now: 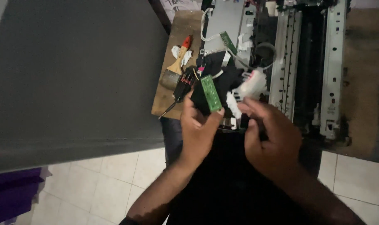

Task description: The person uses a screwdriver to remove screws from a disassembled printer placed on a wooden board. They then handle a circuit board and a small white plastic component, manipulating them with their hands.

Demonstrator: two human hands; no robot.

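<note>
Head view, nearest first: the left hand (197, 131) pinches a black part carrying a small green circuit board (210, 92), thumb and fingers closed on its lower edge. Just beside it the right hand (269, 137) is loosely curled, fingertips at the blurred white connector piece (252, 85) — whether it grips it I cannot tell. Behind lie a black screwdriver (182, 89) and a paintbrush (177, 66) on the wooden board (179, 29), then the opened printer chassis (306, 62).
</note>
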